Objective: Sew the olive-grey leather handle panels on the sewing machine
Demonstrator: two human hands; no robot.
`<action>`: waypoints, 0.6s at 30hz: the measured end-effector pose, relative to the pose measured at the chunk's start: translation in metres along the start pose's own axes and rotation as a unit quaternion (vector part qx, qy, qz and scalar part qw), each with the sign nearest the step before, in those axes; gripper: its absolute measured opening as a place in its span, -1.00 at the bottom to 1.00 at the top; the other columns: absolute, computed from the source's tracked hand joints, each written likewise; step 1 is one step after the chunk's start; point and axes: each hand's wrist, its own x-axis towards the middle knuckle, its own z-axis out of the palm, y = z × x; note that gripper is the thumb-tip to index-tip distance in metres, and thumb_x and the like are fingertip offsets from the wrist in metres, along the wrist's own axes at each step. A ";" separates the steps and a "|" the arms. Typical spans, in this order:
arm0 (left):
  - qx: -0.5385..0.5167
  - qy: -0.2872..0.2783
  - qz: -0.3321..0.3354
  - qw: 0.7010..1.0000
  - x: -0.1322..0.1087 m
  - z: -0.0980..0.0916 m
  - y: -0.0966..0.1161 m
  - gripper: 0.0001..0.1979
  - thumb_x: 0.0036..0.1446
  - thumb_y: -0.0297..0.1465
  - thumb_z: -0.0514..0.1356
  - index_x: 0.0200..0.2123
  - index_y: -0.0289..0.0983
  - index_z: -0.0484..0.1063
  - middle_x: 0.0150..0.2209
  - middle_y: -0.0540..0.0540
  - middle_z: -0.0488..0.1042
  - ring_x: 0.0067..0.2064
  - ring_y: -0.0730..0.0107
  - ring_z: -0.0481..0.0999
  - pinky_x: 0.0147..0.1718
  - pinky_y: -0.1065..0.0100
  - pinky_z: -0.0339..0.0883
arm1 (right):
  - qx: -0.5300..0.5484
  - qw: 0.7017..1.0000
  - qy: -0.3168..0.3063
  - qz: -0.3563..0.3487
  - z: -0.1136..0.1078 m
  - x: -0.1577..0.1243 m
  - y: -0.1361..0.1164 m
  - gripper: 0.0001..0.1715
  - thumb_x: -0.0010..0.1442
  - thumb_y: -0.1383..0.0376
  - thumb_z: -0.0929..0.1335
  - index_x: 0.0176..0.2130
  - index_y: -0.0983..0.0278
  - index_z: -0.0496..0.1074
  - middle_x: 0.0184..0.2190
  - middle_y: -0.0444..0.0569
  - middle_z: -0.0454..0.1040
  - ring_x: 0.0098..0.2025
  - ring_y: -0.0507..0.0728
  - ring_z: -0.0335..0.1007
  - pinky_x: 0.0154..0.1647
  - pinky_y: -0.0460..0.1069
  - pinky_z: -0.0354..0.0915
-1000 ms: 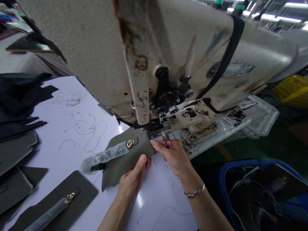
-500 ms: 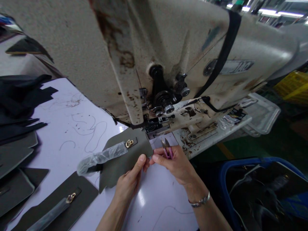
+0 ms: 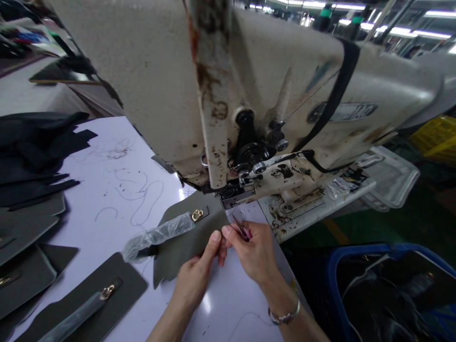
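Left hand [image 3: 192, 282] grasps the edge of a flat grey leather panel [image 3: 187, 249] extending ahead of it, judged light, semi-stiff and best held there; right hand [image 3: 251, 251] clenches pink-handled thread snips [image 3: 242, 232].

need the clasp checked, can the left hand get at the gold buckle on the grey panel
Likely yes: the left hand already grips the grey panel just below the gold buckle, and nothing lies between them; the sewing machine head sits close above but leaves the way free.
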 end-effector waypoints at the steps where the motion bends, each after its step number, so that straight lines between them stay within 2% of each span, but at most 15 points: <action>1: 0.024 -0.075 -0.024 0.997 -0.008 -0.005 0.005 -0.42 0.17 0.06 0.16 -0.60 -0.31 0.52 -0.62 -0.15 0.46 -0.52 0.29 0.47 -0.40 0.30 0.45 | 0.019 1.000 0.006 0.012 0.001 0.001 0.003 -0.50 0.27 0.12 0.38 -0.62 0.27 0.43 -0.68 -0.14 0.43 -0.59 -0.01 0.31 -0.47 -0.10 0.18; 3: 0.048 -0.229 -0.061 0.970 -0.026 -0.023 0.010 -0.36 0.27 0.07 -0.02 -0.52 -0.29 0.55 -0.55 -0.20 0.52 -0.54 0.25 0.50 -0.45 0.29 0.44 | 0.058 0.998 0.020 0.034 0.002 0.002 0.008 -0.54 0.21 0.12 0.42 -0.62 0.28 0.44 -0.68 -0.15 0.39 -0.58 0.00 0.26 -0.47 -0.09 0.15; 4: 0.071 -0.252 -0.063 0.963 -0.034 -0.035 0.010 -0.37 0.29 0.05 -0.07 -0.49 -0.27 0.56 -0.54 -0.21 0.54 -0.55 0.24 0.50 -0.48 0.29 0.42 | 0.076 0.996 0.028 0.039 0.002 0.003 0.010 -0.57 0.17 0.13 0.45 -0.62 0.28 0.45 -0.67 -0.15 0.38 -0.56 0.00 0.24 -0.46 -0.09 0.14; 5: 0.112 -0.208 -0.029 0.971 -0.040 -0.048 0.008 -0.39 0.29 0.03 -0.05 -0.50 -0.25 0.55 -0.55 -0.19 0.53 -0.56 0.23 0.51 -0.51 0.30 0.41 | 0.096 0.994 0.034 0.042 0.002 0.004 0.011 -0.58 0.13 0.14 0.46 -0.63 0.29 0.45 -0.67 -0.15 0.36 -0.55 0.00 0.22 -0.45 -0.08 0.12; 6: 0.181 -0.123 0.036 0.975 -0.043 -0.060 0.005 -0.45 0.26 0.01 0.01 -0.49 -0.23 0.56 -0.52 -0.17 0.54 -0.50 0.22 0.54 -0.45 0.30 0.44 | 0.117 0.991 0.036 0.045 0.003 0.004 0.011 -0.59 0.11 0.16 0.47 -0.65 0.30 0.45 -0.68 -0.16 0.32 -0.55 -0.01 0.18 -0.45 -0.08 0.10; 7: 0.257 -0.006 0.111 0.960 -0.043 -0.070 0.002 -0.52 0.22 0.00 0.08 -0.42 -0.21 0.60 -0.43 -0.17 0.58 -0.41 0.19 0.57 -0.38 0.29 0.46 | 0.137 0.989 0.035 0.046 0.003 0.004 0.011 -0.58 0.09 0.16 0.48 -0.66 0.30 0.44 -0.70 -0.18 0.27 -0.56 -0.02 0.13 -0.45 -0.07 0.08; 8: 0.326 0.080 0.174 0.926 -0.039 -0.078 -0.001 -0.57 0.19 -0.01 0.11 -0.30 -0.19 0.63 -0.28 -0.18 0.62 -0.28 0.12 0.61 -0.23 0.25 0.49 | 0.155 0.986 0.035 0.047 0.004 0.005 0.011 -0.58 0.08 0.17 0.48 -0.68 0.30 0.43 -0.71 -0.20 0.22 -0.57 -0.03 0.07 -0.46 -0.07 0.05; 9: 0.380 0.129 0.219 0.889 -0.033 -0.083 -0.002 -0.56 0.20 -0.02 0.11 -0.13 -0.18 0.62 -0.11 -0.18 0.61 -0.10 0.04 0.60 -0.03 0.17 0.45 | 0.170 0.984 0.034 0.050 0.005 0.005 0.011 -0.57 0.07 0.17 0.48 -0.69 0.31 0.42 -0.72 -0.21 0.17 -0.58 -0.04 0.02 -0.46 -0.07 0.03; 10: 0.419 0.151 0.249 0.860 -0.024 -0.084 -0.002 -0.50 0.22 -0.04 0.08 0.05 -0.18 0.54 0.07 -0.18 0.55 0.08 -0.02 0.53 0.14 0.10 0.35 | 0.183 0.981 0.032 0.053 0.006 0.005 0.010 -0.56 0.06 0.17 0.49 -0.69 0.31 0.42 -0.73 -0.22 0.13 -0.59 -0.05 -0.03 -0.47 -0.07 0.00; 12: 0.458 0.122 0.271 0.838 -0.002 -0.078 0.004 -0.40 0.30 -0.08 0.00 0.32 -0.19 0.27 0.35 -0.16 0.27 0.36 -0.02 0.23 0.36 0.00 0.04 | 0.204 0.976 0.033 0.062 0.008 0.005 0.011 -0.56 0.04 0.15 0.50 -0.69 0.32 0.41 -0.73 -0.23 0.10 -0.59 -0.06 -0.09 -0.49 -0.07 -0.05; 14: 0.469 0.083 0.284 0.832 0.021 -0.068 0.020 -0.36 0.34 -0.11 -0.03 0.41 -0.18 0.07 0.46 -0.12 0.02 0.45 0.08 0.03 0.41 -0.01 -0.11 | 0.210 0.975 0.041 0.066 0.010 0.005 0.012 -0.56 0.03 0.14 0.50 -0.69 0.31 0.42 -0.72 -0.23 0.12 -0.60 -0.06 -0.10 -0.50 -0.07 -0.06; 15: 0.475 0.069 0.299 0.825 0.031 -0.062 0.030 -0.36 0.34 -0.09 -0.02 0.40 -0.17 0.08 0.46 -0.12 0.03 0.45 0.09 0.02 0.42 -0.01 -0.12 | 0.204 0.976 0.048 0.062 0.010 0.005 0.013 -0.57 0.03 0.14 0.50 -0.68 0.31 0.41 -0.72 -0.23 0.13 -0.60 -0.06 -0.08 -0.49 -0.07 -0.05; 18: 0.511 0.041 0.307 0.802 0.050 -0.050 0.063 -0.41 0.28 0.01 0.03 0.21 -0.22 0.36 0.23 -0.19 0.40 0.29 0.01 0.31 0.33 -0.04 0.07 | 0.152 0.986 0.058 0.037 0.009 0.005 0.018 -0.56 0.08 0.15 0.47 -0.68 0.30 0.40 -0.71 -0.19 0.20 -0.57 -0.03 0.05 -0.45 -0.06 0.02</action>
